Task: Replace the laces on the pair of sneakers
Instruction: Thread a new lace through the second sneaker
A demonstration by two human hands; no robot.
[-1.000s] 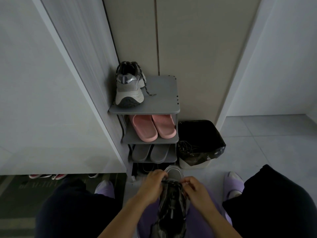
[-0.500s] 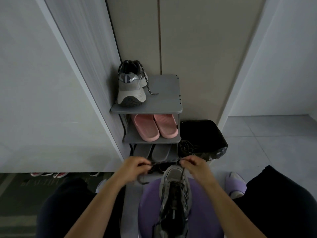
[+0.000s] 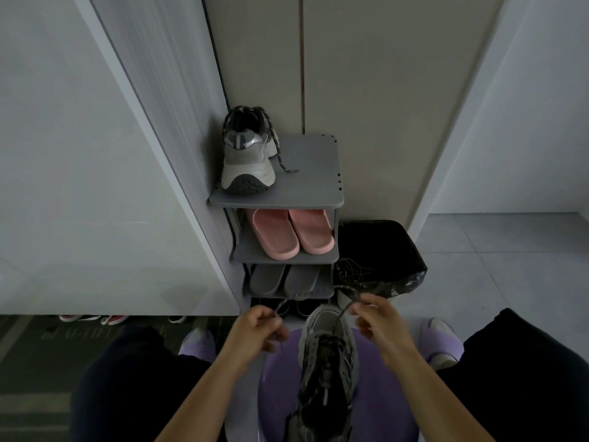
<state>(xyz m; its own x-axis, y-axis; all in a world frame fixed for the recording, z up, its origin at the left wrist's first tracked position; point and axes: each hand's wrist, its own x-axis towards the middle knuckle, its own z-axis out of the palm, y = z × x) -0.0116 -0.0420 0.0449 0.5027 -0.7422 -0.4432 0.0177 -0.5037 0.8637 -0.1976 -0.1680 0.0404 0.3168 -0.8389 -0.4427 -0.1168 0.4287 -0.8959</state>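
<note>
A grey sneaker [image 3: 328,355] lies toe-away on a purple stool [image 3: 382,387] between my knees. My left hand [image 3: 255,330] pinches one end of its dark lace [image 3: 280,306] to the left of the toe. My right hand [image 3: 376,317] pinches the other lace end to the right of the toe, and that strand runs down to the shoe's front eyelets. The second grey sneaker [image 3: 247,157] stands heel-toward-me on the top of the grey shoe rack [image 3: 306,196], its speckled lace trailing onto the shelf.
Pink slippers [image 3: 291,232] and grey slippers [image 3: 283,279] fill the rack's lower shelves. A bin with a black bag [image 3: 382,250] stands right of the rack, with cords hanging over its near rim. White cabinet panels flank the rack. My lilac slippers [image 3: 441,342] rest on the tiled floor.
My hands have risen from the sneaker's tongue and spread apart, drawing the lace ends up and outward past the toe. The view has tilted slightly upward.
</note>
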